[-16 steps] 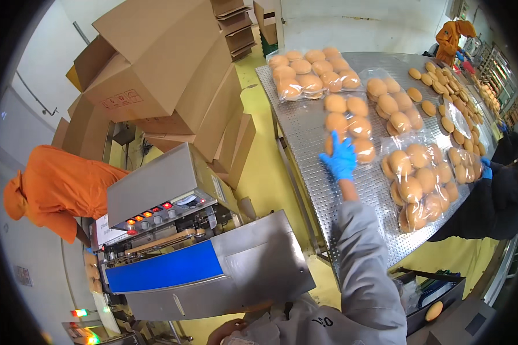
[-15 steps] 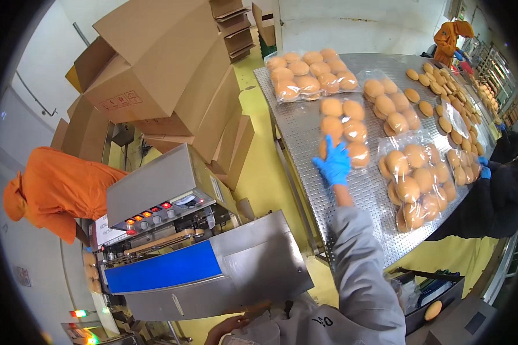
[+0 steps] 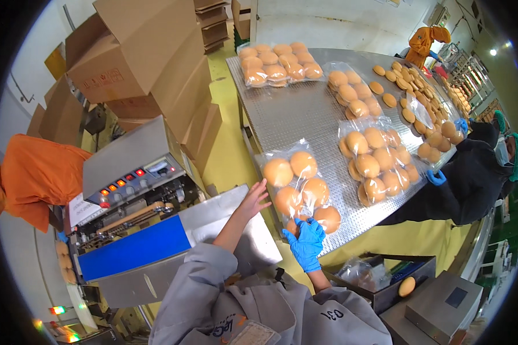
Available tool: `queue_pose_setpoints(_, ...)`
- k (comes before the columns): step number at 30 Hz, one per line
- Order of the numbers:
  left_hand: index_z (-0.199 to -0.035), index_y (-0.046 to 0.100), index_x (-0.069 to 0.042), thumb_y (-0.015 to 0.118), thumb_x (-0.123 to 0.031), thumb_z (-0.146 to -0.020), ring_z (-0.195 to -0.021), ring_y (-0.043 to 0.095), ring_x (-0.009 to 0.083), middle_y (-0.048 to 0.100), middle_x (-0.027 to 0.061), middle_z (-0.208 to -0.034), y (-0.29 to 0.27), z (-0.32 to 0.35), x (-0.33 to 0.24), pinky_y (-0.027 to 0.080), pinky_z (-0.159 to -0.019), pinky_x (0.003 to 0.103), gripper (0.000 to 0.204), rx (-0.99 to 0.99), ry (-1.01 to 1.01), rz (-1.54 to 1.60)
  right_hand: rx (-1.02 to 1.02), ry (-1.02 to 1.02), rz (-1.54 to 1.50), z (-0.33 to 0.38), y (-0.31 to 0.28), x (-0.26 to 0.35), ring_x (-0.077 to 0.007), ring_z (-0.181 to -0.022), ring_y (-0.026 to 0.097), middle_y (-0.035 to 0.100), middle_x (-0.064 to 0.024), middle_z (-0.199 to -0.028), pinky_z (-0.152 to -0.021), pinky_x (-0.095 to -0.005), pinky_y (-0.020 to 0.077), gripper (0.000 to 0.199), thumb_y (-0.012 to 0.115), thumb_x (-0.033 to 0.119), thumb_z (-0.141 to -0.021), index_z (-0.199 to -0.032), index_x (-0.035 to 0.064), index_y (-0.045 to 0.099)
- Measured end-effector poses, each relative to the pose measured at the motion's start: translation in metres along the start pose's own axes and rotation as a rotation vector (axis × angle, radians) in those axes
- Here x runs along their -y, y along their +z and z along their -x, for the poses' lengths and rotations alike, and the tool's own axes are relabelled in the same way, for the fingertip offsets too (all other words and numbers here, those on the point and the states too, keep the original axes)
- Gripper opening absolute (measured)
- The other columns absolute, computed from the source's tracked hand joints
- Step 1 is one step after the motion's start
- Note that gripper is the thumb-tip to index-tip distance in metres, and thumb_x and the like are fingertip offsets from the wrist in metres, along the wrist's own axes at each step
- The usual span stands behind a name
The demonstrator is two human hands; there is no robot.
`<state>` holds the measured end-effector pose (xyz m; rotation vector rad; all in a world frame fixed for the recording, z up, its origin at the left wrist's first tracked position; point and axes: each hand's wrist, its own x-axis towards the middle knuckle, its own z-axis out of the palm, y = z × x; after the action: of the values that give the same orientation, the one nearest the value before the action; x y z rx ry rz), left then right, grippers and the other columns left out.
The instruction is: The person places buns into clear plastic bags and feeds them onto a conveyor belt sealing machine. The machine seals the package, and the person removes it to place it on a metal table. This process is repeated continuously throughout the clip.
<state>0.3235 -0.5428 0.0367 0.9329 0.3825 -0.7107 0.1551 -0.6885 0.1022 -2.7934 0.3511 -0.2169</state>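
A clear plastic bag of round golden buns point(image 3: 289, 198) lies at the near left edge of the perforated metal table point(image 3: 288, 109). My right hand point(image 3: 307, 244), in a blue glove, grips the near end of this bag, its fingers over the lowest buns. My left hand point(image 3: 253, 201) is bare and open, its fingers spread just left of the bag and apart from it. Farther up the table lie more bagged buns: one bag point(image 3: 377, 161) to the right, another point(image 3: 354, 95) beyond it, and a wide pack point(image 3: 279, 64) at the far left corner.
Left of me stands a machine point(image 3: 132, 172) with lit buttons and a blue belt point(image 3: 132, 247). Behind it are large cardboard boxes point(image 3: 149, 52) and an orange-clad person point(image 3: 34, 172). Loose buns point(image 3: 414, 86) cover the table's right side, near a dark-clothed person point(image 3: 460, 178). A bin point(image 3: 403, 293) stands below.
My right hand has drawn the bag of buns toward me to the table's near left edge. My left arm has come up, and the hand is now beside the bag.
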Motion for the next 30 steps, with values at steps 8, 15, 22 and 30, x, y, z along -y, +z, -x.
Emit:
queue_pose_setpoints(8, -0.126, 0.038, -0.009, 0.075, -0.027, -0.073, -0.11, 0.05, 0.0242, 0.048, 0.0095, -0.122, 0.039, 0.005, 0.07, 0.045, -0.086, 0.041, 0.067, -0.096, 0.064, -0.012, 0.106, 0.151, -0.509, -0.112, 0.022, -0.083, -0.0398, -0.11, 0.045, 0.046, -0.0233, -0.12, -0.096, -0.0439, 0.0376, 0.093, 0.075, 0.041, -0.065, -0.137, 0.0039, 0.028)
queue_pose_setpoints(15, -0.124, 0.04, -0.002, 0.074, -0.02, -0.073, -0.109, 0.049, 0.0241, 0.048, 0.0164, -0.119, 0.06, 0.008, 0.071, 0.043, -0.09, 0.033, 0.064, -0.459, 0.456, -0.203, 0.043, -0.071, -0.238, -0.121, -0.039, -0.01, -0.0385, -0.107, 0.049, 0.044, -0.0268, -0.121, -0.092, -0.042, 0.0399, 0.086, 0.074, 0.022, -0.071, -0.141, 0.0156, 0.026)
queue_pose_setpoints(22, -0.116, 0.05, 0.001, 0.06, -0.02, -0.085, -0.101, 0.055, 0.0185, 0.058, 0.0116, -0.111, 0.039, -0.024, 0.053, 0.044, -0.088, 0.03, 0.039, -0.447, 0.254, -0.072, 0.213, 0.1, -0.164, -0.146, 0.014, -0.07, -0.0368, -0.106, 0.051, 0.049, -0.0213, -0.121, -0.089, -0.0415, 0.0412, 0.065, 0.056, 0.039, -0.084, -0.138, 0.0127, 0.033)
queue_pose_setpoints(30, -0.098, 0.062, 0.005, 0.054, -0.015, -0.09, -0.089, 0.06, 0.0136, 0.066, 0.01, -0.095, 0.06, 0.058, 0.004, 0.045, -0.083, 0.026, 0.023, -0.211, 0.666, -0.203, 0.453, 0.318, -1.463, -0.214, 0.032, -0.081, -0.0146, -0.085, 0.059, 0.065, -0.0076, -0.092, -0.081, -0.026, 0.0465, 0.015, 0.065, 0.009, -0.08, -0.092, 0.0005, 0.061)
